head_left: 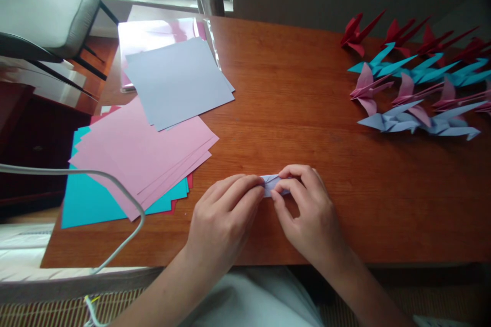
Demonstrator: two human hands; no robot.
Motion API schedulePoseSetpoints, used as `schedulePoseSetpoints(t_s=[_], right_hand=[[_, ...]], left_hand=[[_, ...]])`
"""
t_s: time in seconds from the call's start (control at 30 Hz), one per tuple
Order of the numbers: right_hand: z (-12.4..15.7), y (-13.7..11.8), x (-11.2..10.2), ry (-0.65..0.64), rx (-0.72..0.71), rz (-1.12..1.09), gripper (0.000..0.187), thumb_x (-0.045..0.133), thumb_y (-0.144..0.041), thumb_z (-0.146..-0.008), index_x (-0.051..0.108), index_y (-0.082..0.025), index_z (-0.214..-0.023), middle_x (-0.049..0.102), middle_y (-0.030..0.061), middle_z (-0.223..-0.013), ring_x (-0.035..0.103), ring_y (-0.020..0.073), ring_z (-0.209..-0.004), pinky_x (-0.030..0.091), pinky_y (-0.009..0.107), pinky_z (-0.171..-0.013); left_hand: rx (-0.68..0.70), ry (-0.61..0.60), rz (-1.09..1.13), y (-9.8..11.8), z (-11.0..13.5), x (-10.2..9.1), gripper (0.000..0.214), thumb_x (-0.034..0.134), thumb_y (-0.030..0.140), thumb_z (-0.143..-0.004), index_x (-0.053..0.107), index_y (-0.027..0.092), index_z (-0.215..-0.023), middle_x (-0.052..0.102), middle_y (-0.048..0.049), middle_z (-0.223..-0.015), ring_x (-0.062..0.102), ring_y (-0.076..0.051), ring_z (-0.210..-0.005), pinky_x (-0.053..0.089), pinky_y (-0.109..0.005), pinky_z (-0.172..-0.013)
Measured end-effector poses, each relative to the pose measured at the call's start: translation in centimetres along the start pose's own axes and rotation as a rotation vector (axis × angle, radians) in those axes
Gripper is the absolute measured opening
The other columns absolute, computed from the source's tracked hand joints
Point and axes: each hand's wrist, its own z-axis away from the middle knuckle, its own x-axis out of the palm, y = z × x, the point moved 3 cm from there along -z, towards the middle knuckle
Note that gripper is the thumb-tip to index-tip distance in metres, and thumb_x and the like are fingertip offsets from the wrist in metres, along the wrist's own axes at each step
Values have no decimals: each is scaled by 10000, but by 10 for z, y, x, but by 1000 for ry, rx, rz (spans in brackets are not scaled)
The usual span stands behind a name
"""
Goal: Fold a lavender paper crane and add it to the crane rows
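Note:
A small folded piece of pale lilac-grey paper (270,182) lies between my hands near the table's front edge. My left hand (229,209) grips its left end, the fingers pressed together over it. At the other end, my right hand (307,209) pinches the paper between thumb and fingers. Much of the folded paper is hidden under my fingertips, so its full shape cannot be made out. A crease line shows on the visible middle part.
Pale grey-blue sheets (180,82) overlap pink sheets (153,148) and turquoise sheets (92,199) at the left. A clear packet (161,33) lies behind. Rows of folded paper cranes (368,92) stand far right. A white cable (140,225) crosses the left corner; a chair (49,10) stands beyond.

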Motion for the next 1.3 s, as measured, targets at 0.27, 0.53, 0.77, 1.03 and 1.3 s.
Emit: schedulePoseSetpoints(t_s=[0.27,0.53,0.77,1.03,1.3], right_hand=[[0,2,1,16,2,11,135,571,-78,-891,575,-213,-891,587,103,-1039,585,254,-972,511,427,-863],[0,1,1,8,8,8,134,570,-72,-892,559,-206,-889,579,104,-1044,570,250,-979,501,421,-873],[1,0,1,12,6,5,137,565,-65,-892,555,-201,-885,574,107,-1039,567,249,-980,501,420,-867],[0,1,1,21,7,4,144,562,-63,-888,564,-207,-877,581,107,-1036,574,250,-971,514,423,-854],[0,0,2,17,-1,23,123,558,-77,-900,571,-198,-908,579,108,-1030,570,250,-966,510,426,-866]], left_hand=[[-13,-11,35,0,-1,-1,142,647,102,-921,669,166,-1046,753,-54,-1070,686,-202,-994,545,-329,-912],[-18,-31,35,-2,-2,0,133,649,107,-922,667,172,-1037,753,-56,-1077,688,-212,-1004,549,-341,-915],[-19,-21,37,-1,-3,0,126,650,100,-917,667,173,-1020,754,-55,-1072,693,-207,-994,558,-337,-902],[-12,-28,38,0,-4,-1,128,624,100,-927,664,185,-1013,750,-54,-1073,688,-206,-1002,560,-342,-910],[-2,-31,17,0,-2,0,138,635,100,-923,666,178,-1033,748,-63,-1104,685,-226,-1036,559,-359,-916]])
